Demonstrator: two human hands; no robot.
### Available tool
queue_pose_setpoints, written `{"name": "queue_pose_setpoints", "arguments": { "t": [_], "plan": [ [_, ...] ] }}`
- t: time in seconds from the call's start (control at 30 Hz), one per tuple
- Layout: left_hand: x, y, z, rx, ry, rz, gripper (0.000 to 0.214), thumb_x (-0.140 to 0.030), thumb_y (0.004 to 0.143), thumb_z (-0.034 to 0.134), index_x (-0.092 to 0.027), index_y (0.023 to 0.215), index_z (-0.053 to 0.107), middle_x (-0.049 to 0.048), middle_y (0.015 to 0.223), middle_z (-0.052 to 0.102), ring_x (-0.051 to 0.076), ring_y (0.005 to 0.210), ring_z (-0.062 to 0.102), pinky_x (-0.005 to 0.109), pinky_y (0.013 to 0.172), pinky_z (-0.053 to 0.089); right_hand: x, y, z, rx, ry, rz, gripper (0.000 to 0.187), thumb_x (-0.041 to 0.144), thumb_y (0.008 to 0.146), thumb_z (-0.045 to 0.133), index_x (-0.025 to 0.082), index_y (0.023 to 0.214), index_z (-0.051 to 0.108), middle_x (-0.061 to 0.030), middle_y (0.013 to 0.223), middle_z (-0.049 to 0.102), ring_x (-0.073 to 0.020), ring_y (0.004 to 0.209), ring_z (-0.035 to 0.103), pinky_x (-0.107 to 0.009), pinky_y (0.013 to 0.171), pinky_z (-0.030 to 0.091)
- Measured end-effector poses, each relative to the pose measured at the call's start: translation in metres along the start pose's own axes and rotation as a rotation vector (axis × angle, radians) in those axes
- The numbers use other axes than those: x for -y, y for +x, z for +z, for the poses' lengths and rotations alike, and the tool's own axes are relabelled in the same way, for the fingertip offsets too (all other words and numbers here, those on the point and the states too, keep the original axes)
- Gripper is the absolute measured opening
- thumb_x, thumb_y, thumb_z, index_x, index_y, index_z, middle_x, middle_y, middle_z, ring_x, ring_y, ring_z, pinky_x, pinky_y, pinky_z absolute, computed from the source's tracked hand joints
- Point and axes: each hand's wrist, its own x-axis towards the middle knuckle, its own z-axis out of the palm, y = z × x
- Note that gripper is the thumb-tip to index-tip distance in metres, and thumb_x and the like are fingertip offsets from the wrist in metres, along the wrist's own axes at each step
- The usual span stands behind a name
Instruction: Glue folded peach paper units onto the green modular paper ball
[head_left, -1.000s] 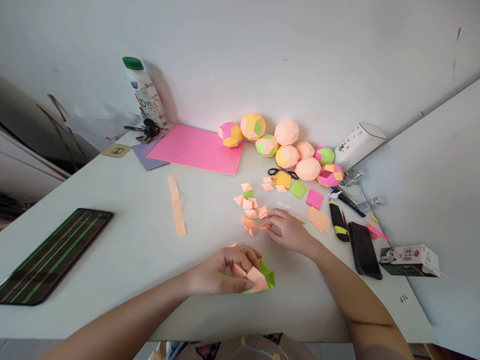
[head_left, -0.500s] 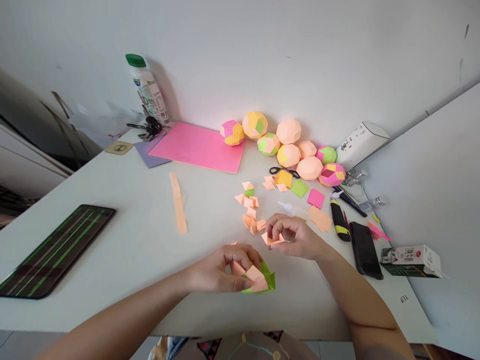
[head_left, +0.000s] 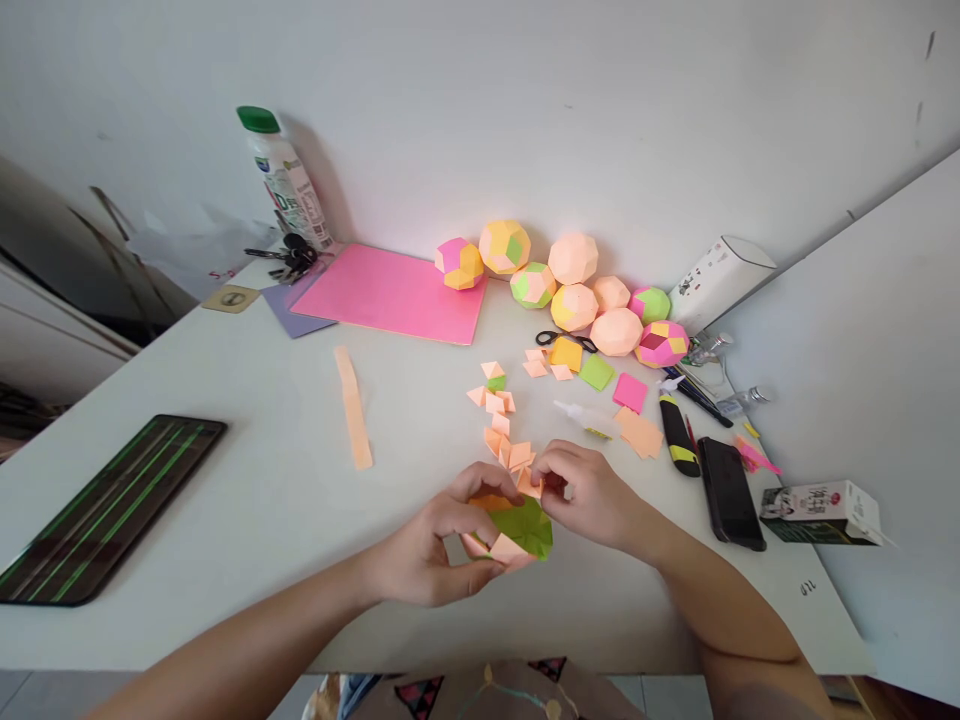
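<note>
My left hand grips the edge of a partly built paper ball, hollow, green inside with peach and some orange on it. Thumb and fingers curve around its left side. With its fingertips pinched, my right hand holds a small peach folded paper piece at the far rim of the paper ball. Whether the piece touches the rim I cannot tell. Just beyond the hands lie several loose folded paper pieces, mostly peach, one green. A white glue tube rests beyond my right hand.
Several finished paper balls stand along the wall, near black scissors and coloured paper squares. At right are a cutter, a phone and a milk carton. Leftward lie a peach strip, pink sheet and tablet.
My right hand has moved left with the peach piece, bringing it to the paper ball's rim. My left hand has tilted the ball, so its green inside shows more.
</note>
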Motion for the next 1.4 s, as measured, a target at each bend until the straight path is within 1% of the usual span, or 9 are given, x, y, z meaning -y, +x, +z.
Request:
{"name": "queue_pose_setpoints", "arguments": {
  "t": [0.13,0.33,0.5,0.67,0.8,0.9,1.1,1.27,1.4],
  "plan": [
    [0.000,0.002,0.001,0.032,-0.050,-0.013,0.012,-0.004,0.074,0.058,-0.016,0.074,0.054,0.0103,0.130,0.037,0.029,0.116,0.050,0.046,0.095,0.043,0.003,-0.003,0.001,0.003,-0.007,0.002,0.022,0.000,0.069,0.048,0.019,0.078,0.056,-0.0004,0.077,0.054,-0.0096,0.061,0.051,-0.022,0.056,0.042],
    [0.000,0.003,-0.001,0.013,-0.108,0.003,0.007,-0.011,0.078,0.059,-0.017,0.075,0.058,0.0100,0.129,0.041,0.031,0.123,0.045,0.050,0.098,0.040,0.009,-0.003,0.000,-0.051,0.144,-0.010,0.017,0.007,0.074,0.054,0.018,0.086,0.061,0.0006,0.072,0.052,-0.0086,0.058,0.049,-0.021,0.053,0.044],
    [0.004,0.000,-0.003,0.007,-0.304,-0.006,0.010,-0.019,0.078,0.062,-0.017,0.070,0.056,0.0092,0.128,0.042,0.033,0.124,0.043,0.054,0.099,0.037,0.010,-0.001,-0.002,-0.135,0.219,-0.104,0.027,0.016,0.078,0.062,0.018,0.104,0.057,0.0024,0.070,0.049,-0.0086,0.059,0.047,-0.022,0.054,0.047],
    [0.006,-0.001,-0.003,-0.006,-0.511,-0.025,0.017,-0.028,0.076,0.065,-0.017,0.071,0.054,0.0085,0.124,0.044,0.034,0.119,0.048,0.050,0.089,0.046,0.008,0.002,-0.002,-0.130,0.277,-0.185,0.013,0.025,0.079,0.066,0.018,0.085,0.059,-0.0045,0.089,0.054,-0.0094,0.064,0.053,-0.024,0.058,0.052],
    [0.004,-0.001,-0.003,0.021,-0.499,-0.018,0.015,-0.027,0.076,0.064,-0.018,0.072,0.055,0.0089,0.122,0.045,0.034,0.117,0.049,0.050,0.088,0.046,0.010,0.004,-0.001,-0.102,0.284,-0.301,0.009,0.024,0.084,0.061,0.018,0.079,0.056,-0.0056,0.089,0.056,-0.0135,0.079,0.059,-0.028,0.068,0.054],
    [0.001,-0.001,-0.003,0.036,-0.418,0.033,0.007,-0.021,0.078,0.062,-0.019,0.076,0.056,0.0084,0.128,0.040,0.034,0.116,0.050,0.050,0.088,0.046,0.013,0.001,-0.001,-0.141,0.153,-0.449,0.006,0.016,0.087,0.054,0.019,0.084,0.057,-0.0059,0.089,0.057,-0.0138,0.082,0.059,-0.028,0.070,0.053],
    [-0.007,0.000,-0.004,0.014,-0.148,0.169,0.011,-0.015,0.079,0.058,-0.023,0.087,0.056,0.0067,0.132,0.036,0.030,0.117,0.047,0.047,0.088,0.048,0.023,-0.009,-0.011,-0.289,-0.185,-0.621,0.030,0.006,0.084,0.050,0.022,0.110,0.051,-0.0016,0.078,0.062,-0.0157,0.074,0.060,-0.030,0.068,0.054],
    [-0.010,0.002,-0.003,0.033,-0.023,0.190,0.021,-0.010,0.076,0.058,-0.025,0.090,0.056,0.0078,0.123,0.043,0.028,0.111,0.050,0.044,0.086,0.049,0.030,-0.008,-0.018,-0.342,-0.429,-0.843,0.025,0.002,0.078,0.057,0.024,0.089,0.060,0.0000,0.077,0.063,-0.0148,0.071,0.057,-0.029,0.062,0.054],
    [-0.011,0.001,-0.002,0.011,0.013,0.242,0.031,-0.004,0.074,0.055,-0.025,0.096,0.054,0.0082,0.125,0.040,0.028,0.112,0.049,0.043,0.087,0.049,0.032,-0.005,-0.017,-0.372,-0.515,-0.915,0.021,0.001,0.073,0.063,0.022,0.074,0.061,-0.0007,0.076,0.062,-0.0140,0.070,0.056,-0.027,0.057,0.053]
  ]
}}
